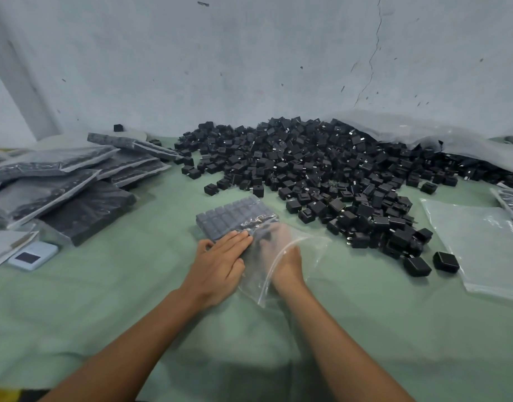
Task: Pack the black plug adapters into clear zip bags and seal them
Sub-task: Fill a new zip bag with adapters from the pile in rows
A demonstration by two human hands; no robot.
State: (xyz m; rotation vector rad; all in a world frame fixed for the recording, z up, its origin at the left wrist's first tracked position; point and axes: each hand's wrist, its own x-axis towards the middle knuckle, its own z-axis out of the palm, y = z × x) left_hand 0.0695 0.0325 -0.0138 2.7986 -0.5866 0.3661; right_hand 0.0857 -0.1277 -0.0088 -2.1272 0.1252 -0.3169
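Note:
A clear zip bag [258, 274] lies on the green cloth in front of me, its far half filled with neat rows of black plug adapters [235, 216]. My left hand [220, 259] lies flat with straight fingers on the bag's left side, fingertips at the packed rows. My right hand [281, 250] is inside the bag's open mouth, seen blurred through the plastic; what its fingers hold is hidden. A large heap of loose black adapters [322, 166] spreads behind and to the right.
Filled, stacked bags [75, 181] lie at the left, with a small white device [33, 255] near them. Empty clear bags [481, 245] lie at the right. A big plastic sheet [423, 132] backs the heap against the wall. Green cloth [133, 285] covers the table.

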